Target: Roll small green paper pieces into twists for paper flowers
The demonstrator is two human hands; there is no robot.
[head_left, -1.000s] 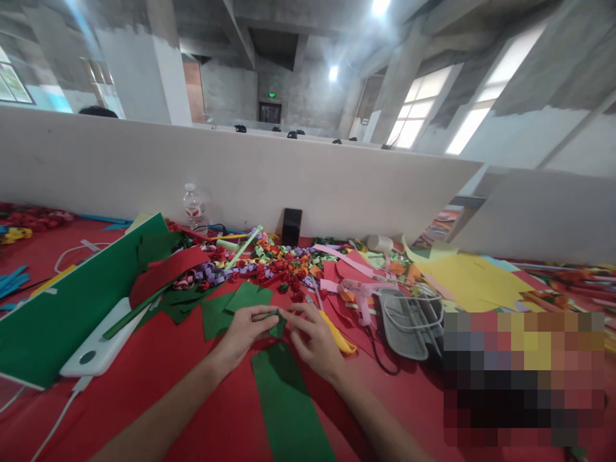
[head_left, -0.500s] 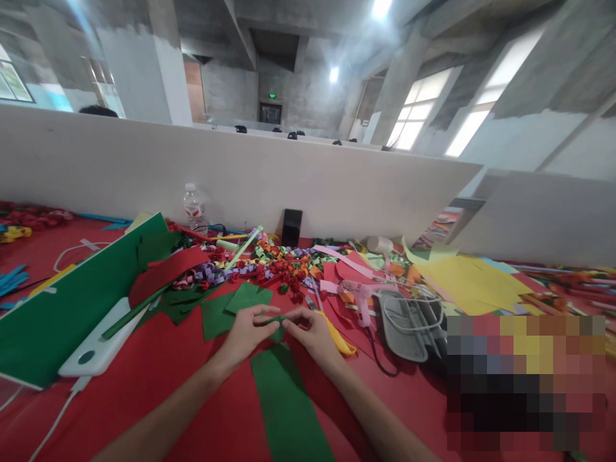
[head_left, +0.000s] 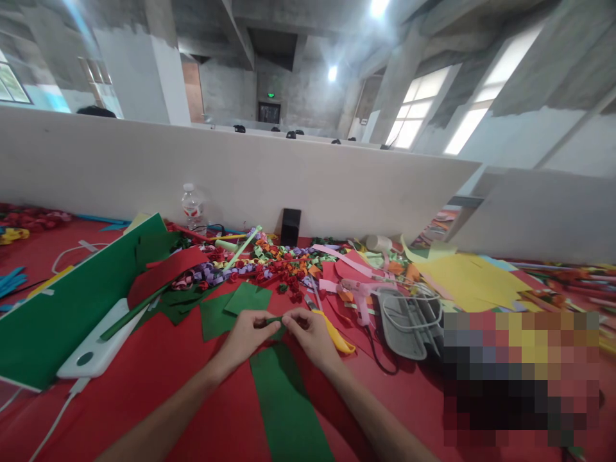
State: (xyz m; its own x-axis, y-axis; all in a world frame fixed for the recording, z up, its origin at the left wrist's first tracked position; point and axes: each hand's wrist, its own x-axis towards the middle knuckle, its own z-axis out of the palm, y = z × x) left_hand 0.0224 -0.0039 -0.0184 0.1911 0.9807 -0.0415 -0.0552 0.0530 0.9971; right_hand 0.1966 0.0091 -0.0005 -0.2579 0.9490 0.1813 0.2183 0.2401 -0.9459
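Observation:
Between my two hands is a small piece of green paper (head_left: 275,319), pinched at its ends and partly hidden by the fingers. My left hand (head_left: 249,332) is closed on its left end, thumb against forefinger. My right hand (head_left: 308,330) pinches the right end, fingertips close to those of the left. Below them a wide green paper strip (head_left: 289,404) lies on the red tabletop (head_left: 385,417). Just beyond the left hand rest cut green paper squares (head_left: 248,298). A yellow-handled tool (head_left: 339,333) lies beside the right hand.
A pink glue gun (head_left: 360,298) with a dark cord lies right, by a grey tray (head_left: 402,324). Curled paper pieces (head_left: 269,263) are heaped behind, near a phone (head_left: 290,227) and bottle (head_left: 191,206). Left are a green board (head_left: 86,308) and white power strip (head_left: 99,346).
My fingers have shifted slightly around the green paper, with the left fingers curling in closer. Both hands keep hold of it, and the view has moved very little.

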